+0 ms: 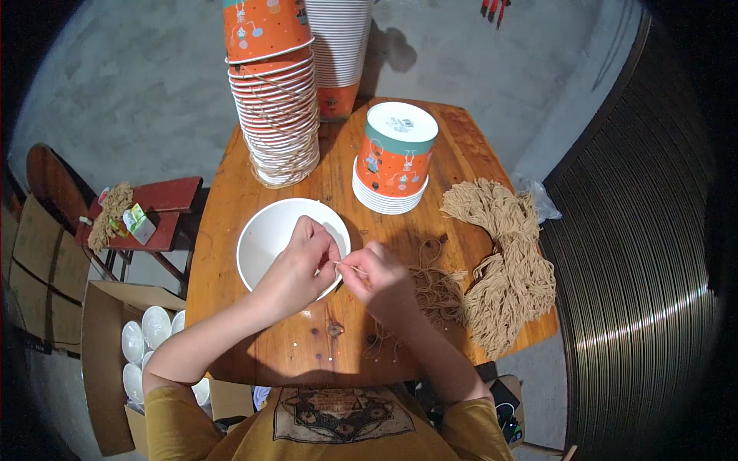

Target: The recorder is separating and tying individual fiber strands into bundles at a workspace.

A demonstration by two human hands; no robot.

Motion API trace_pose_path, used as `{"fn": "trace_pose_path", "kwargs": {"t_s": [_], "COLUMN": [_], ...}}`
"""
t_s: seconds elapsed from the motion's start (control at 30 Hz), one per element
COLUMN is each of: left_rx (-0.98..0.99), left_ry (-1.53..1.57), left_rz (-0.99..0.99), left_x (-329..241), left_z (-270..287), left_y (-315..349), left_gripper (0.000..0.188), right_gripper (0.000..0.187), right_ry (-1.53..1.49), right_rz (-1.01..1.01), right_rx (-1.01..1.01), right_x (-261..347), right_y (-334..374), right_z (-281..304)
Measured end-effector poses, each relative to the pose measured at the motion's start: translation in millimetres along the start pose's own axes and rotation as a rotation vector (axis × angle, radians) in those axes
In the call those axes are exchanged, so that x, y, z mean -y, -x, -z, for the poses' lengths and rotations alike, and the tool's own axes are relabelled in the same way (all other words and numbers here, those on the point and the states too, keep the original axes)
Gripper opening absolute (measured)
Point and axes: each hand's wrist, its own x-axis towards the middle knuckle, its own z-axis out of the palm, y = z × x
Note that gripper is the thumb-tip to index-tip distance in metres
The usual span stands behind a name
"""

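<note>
Two hands are at work on my feed, with the white bowl as my clock's centre. I've got my left hand over its four o'clock side, fingers curled closed on a thin strand; my right hand pinches it too, so the strand runs between both sets of fingertips, right by the rim. Below the left wrist, the bowl shows its bare white inner wall.

Up at twelve, a tall stack of orange buckets, nested mouth-down, is draped with twine; behind it rises another stack. Towards two, a shorter nested stack sits upside down, white base on top. Three o'clock: a big tan twine bundle, loose strands beside it. And at eight, off the table, an open cardboard box holds white round containers.
</note>
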Motion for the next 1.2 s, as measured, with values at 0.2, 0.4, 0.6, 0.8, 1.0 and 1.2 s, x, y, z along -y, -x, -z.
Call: {"fn": "trace_pose_path", "kwargs": {"t_s": [0.2,0.4,0.6,0.8,1.0,1.2], "left_rx": [-0.026,-0.003,0.035,0.045,0.132,0.094], "left_ry": [-0.026,0.195,0.401,0.42,0.539,0.542], "left_rz": [0.115,0.269,0.381,0.374,0.435,0.426], "left_x": [-2.7,1.7,11.0,12.1,8.9,9.3], "left_z": [-2.1,-1.5,-1.1,6.3,3.1,0.1], "left_y": [2.6,1.5,2.1,2.8,3.4,0.2], "left_gripper": [0.01,0.01,0.009,0.015,0.017,0.009], "right_gripper": [0.016,0.017,0.014,0.012,0.012,0.012], "right_ry": [0.08,0.078,-0.025,-0.216,-0.16,-0.096], "right_rz": [0.03,0.048,-0.029,-0.162,-0.119,-0.058], "right_rx": [-0.01,-0.023,-0.028,-0.046,-0.037,-0.027], "right_x": [0.0,0.2,4.7,-3.3,-1.7,-0.3], "right_y": [5.6,4.7,3.9,3.1,1.4,0.0], "right_z": [-0.2,0.2,-1.6,-4.3,-4.6,-1.6]}}
